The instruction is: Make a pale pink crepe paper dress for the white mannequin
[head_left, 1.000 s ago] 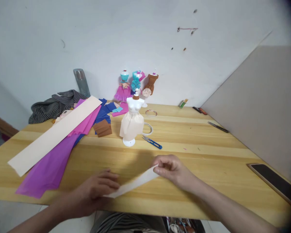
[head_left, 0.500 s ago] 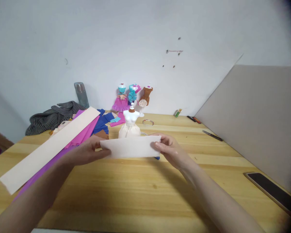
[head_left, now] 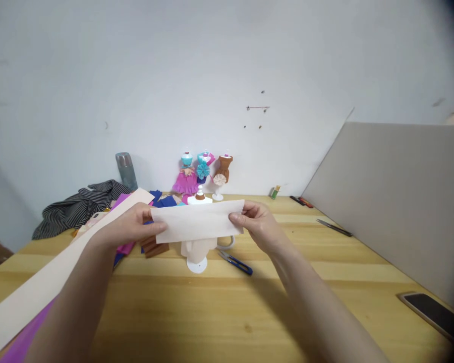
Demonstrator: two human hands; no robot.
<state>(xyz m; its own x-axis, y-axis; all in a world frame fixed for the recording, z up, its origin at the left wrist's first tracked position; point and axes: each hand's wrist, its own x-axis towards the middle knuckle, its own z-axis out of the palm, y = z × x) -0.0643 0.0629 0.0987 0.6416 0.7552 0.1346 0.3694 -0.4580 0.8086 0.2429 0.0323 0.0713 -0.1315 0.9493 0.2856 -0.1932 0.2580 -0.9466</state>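
Note:
A short white strip, paper or thin cloth (head_left: 196,222), is stretched level between my hands. My left hand (head_left: 139,224) pinches its left end, and my right hand (head_left: 253,219) grips the right end between thumb and fingers. Behind the strip stands a small white dress-form mannequin (head_left: 197,264) in a cream skirt; the strip hides its torso. Blue-handled thread snips (head_left: 240,262) lie on the table to the right of its base, beside a partly hidden pale ring-shaped item (head_left: 227,244).
Three dressed mini mannequins (head_left: 203,170) stand by the wall. Left lie a long cream strip (head_left: 66,252), coloured pieces (head_left: 166,201), a striped cloth (head_left: 79,206) and a flask (head_left: 126,170). Right are a craft knife (head_left: 335,228), a small green item (head_left: 275,192) and a phone (head_left: 431,312).
The strip in my hands has risen relative to the mannequin, now covering its torso while the skirt and base show below. The view has tilted up, and the snips have come into sight.

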